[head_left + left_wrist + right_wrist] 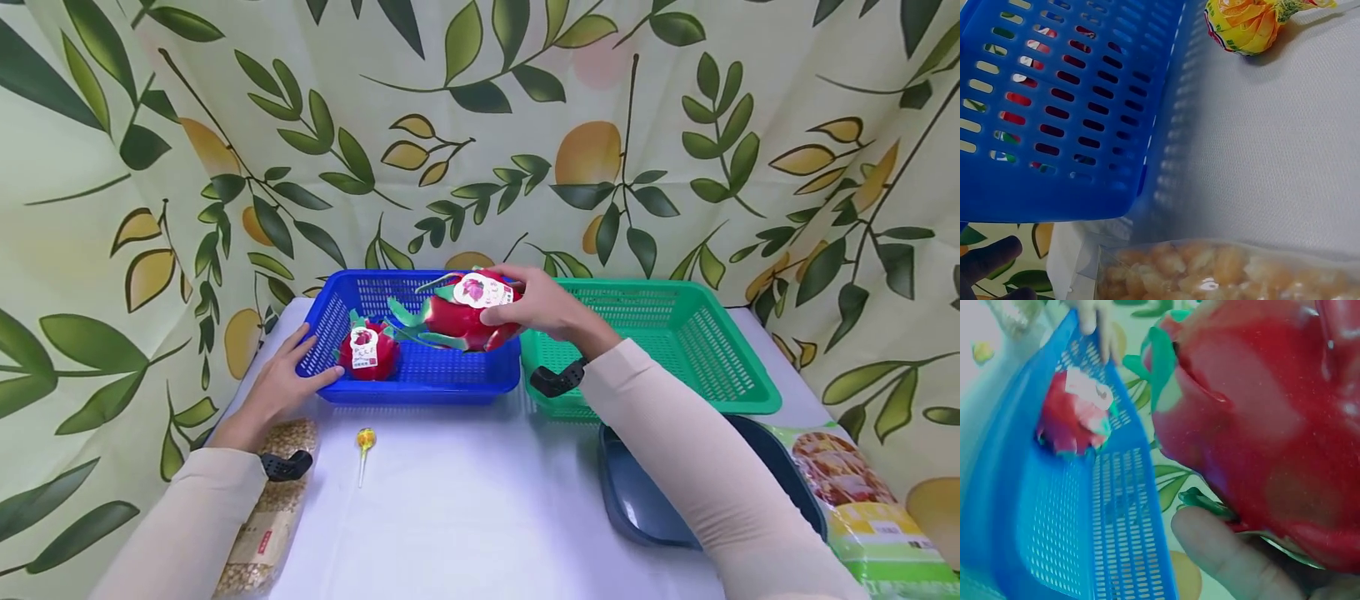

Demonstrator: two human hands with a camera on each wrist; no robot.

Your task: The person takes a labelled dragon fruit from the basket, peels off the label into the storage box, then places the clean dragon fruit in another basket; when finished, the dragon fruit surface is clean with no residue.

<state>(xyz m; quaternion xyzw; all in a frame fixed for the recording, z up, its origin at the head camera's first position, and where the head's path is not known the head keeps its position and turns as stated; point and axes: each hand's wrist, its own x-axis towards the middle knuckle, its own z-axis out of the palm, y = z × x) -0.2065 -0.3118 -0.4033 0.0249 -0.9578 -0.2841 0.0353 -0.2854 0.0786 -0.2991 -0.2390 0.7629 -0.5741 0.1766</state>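
Observation:
My right hand (536, 304) grips a red dragon fruit (457, 321) with green scale tips and a white sticker, held above the blue basket (442, 392). The right wrist view has the held dragon fruit (1260, 425) up close, a finger (1229, 550) curled beneath it. Inside the basket's left end lies a second dragon fruit (375, 354), also stickered. My left hand (281, 379) holds that end at its front corner, thumb over the rim and fingers along the outer side. In the left wrist view, its fingers (991, 259) show beside the basket's end wall.
A green basket (750, 383) stands right of the blue one. In front are a dark blue tray (637, 500) and a green-yellow food packet (877, 517). A yellow lollipop (365, 442) and a bag of pale kernels (277, 500) lie at the left. Leaf-patterned cloth hangs behind.

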